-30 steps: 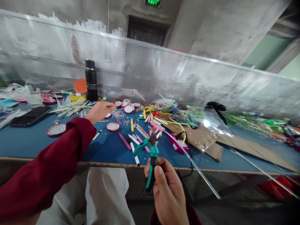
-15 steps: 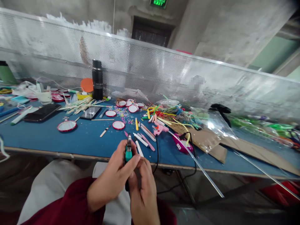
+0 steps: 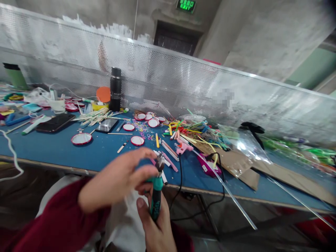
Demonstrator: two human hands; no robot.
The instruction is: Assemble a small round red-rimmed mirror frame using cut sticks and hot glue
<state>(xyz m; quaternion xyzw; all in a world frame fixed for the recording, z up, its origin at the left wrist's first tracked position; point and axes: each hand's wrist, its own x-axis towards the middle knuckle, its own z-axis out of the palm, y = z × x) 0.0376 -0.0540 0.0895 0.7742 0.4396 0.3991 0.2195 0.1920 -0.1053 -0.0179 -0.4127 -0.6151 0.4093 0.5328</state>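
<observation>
Two hands meet at the lower centre of the frame: the right hand (image 3: pixel 154 227) is closed around the teal-handled metal cutting pliers (image 3: pixel 156 189), held upright, while the left hand (image 3: pixel 118 180), which half a second ago pinched the handles lower down, now has its fingertips curled at the pliers' head. Beyond them, the blue table (image 3: pixel 99 150) carries a pink glue gun (image 3: pixel 183 148), red-rimmed round mirrors (image 3: pixel 81 139) and a black flask (image 3: pixel 115 89). A green "EXIT" sign (image 3: pixel 187 5) glows at the top.
</observation>
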